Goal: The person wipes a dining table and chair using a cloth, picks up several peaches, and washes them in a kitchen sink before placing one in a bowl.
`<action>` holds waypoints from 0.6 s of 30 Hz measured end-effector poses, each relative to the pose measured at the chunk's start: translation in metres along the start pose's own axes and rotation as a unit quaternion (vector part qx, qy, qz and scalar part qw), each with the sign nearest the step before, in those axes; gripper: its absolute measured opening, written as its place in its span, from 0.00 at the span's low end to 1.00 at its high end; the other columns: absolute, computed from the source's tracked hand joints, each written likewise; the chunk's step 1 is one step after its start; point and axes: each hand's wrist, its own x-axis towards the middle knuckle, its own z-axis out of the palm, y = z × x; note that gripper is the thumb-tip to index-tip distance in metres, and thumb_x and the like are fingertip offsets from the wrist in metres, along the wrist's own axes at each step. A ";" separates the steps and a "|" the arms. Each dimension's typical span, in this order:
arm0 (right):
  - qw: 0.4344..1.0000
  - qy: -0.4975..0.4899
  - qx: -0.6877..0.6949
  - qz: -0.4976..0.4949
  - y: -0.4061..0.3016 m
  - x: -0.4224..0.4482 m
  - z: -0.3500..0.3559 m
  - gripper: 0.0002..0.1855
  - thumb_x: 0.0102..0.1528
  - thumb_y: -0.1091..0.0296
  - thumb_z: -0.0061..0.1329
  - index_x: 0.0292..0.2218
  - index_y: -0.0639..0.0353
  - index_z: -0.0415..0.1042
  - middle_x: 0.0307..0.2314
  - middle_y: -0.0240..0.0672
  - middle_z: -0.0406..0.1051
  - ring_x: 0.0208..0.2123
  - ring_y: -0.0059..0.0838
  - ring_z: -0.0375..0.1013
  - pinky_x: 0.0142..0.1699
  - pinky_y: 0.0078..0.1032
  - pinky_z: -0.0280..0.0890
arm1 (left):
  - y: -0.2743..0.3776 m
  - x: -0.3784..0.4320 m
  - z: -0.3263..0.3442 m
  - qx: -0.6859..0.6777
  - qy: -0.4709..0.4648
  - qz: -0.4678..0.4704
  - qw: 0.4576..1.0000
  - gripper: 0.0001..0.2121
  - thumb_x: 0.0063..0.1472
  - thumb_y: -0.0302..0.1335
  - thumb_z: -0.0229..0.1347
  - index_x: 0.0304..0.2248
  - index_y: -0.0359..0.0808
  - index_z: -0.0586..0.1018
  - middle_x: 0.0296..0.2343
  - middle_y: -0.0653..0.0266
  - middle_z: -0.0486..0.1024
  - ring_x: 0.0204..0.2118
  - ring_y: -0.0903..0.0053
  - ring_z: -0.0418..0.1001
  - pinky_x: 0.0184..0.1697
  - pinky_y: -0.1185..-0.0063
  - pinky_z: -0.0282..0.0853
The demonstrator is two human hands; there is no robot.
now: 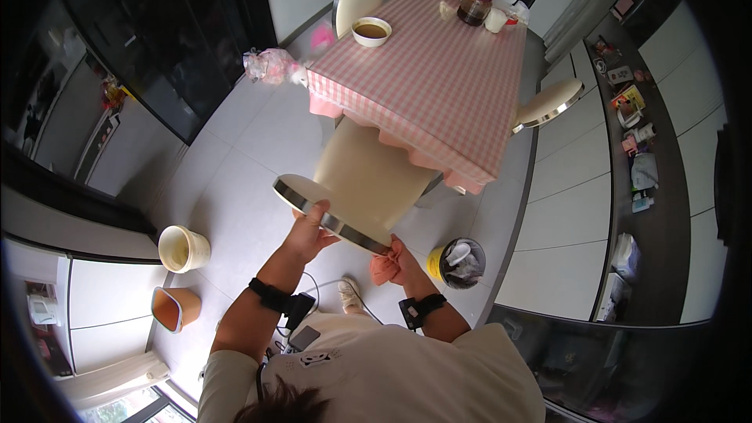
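Note:
A cream dining chair (370, 170) stands in front of me at the table's near end. Its rounded backrest (346, 227) has a shiny metal band along the edge. My left hand (309, 234) grips that edge near its middle, thumb on top. In my right hand (403, 262) is a bunched coral cloth (383, 270), held at the right end of the backrest. Part of the seat is under the pink-and-white checked tablecloth (423, 70).
A white bowl of brown liquid (371, 32) and a glass jug (473, 9) stand on the table. On the floor are a trash bin (470, 267) at right, and a cream bucket (183, 248) and orange bin (176, 308) at left. A cable (364, 305) runs by my shoe.

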 end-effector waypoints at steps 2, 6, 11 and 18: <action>0.985 -0.159 0.027 0.058 -0.020 -0.005 -0.002 0.25 0.60 0.48 0.32 0.29 0.60 0.72 0.22 0.32 0.73 0.23 0.23 0.71 0.27 0.17 0.66 | -0.003 0.013 0.004 0.018 -0.011 -0.030 0.999 0.29 0.54 0.41 0.52 0.52 0.44 0.52 0.47 0.58 0.61 0.45 0.66 0.68 0.45 0.65 0.69; 0.995 0.057 -0.047 -0.060 -0.046 -0.007 -0.002 0.27 0.60 0.46 0.31 0.32 0.62 0.72 0.24 0.35 0.74 0.24 0.26 0.71 0.30 0.22 0.68 | 0.009 0.025 0.042 0.031 0.010 -0.049 0.998 0.32 0.53 0.44 0.53 0.53 0.41 0.54 0.47 0.59 0.61 0.48 0.68 0.64 0.47 0.66 0.66; 0.996 0.034 -0.041 -0.067 -0.065 -0.002 0.020 0.28 0.58 0.42 0.33 0.33 0.59 0.71 0.23 0.35 0.72 0.23 0.28 0.71 0.29 0.23 0.68 | -0.003 0.071 0.043 0.021 0.017 -0.053 0.998 0.31 0.54 0.43 0.53 0.52 0.41 0.53 0.45 0.58 0.61 0.44 0.66 0.67 0.45 0.67 0.68; 0.987 -0.079 0.069 -0.120 -0.036 0.011 0.038 0.22 0.56 0.44 0.36 0.23 0.52 0.69 0.15 0.30 0.67 0.15 0.25 0.65 0.17 0.21 0.59 | 0.014 0.072 0.041 0.048 -0.006 -0.054 0.997 0.37 0.52 0.47 0.55 0.53 0.41 0.49 0.48 0.58 0.56 0.45 0.69 0.64 0.48 0.66 0.66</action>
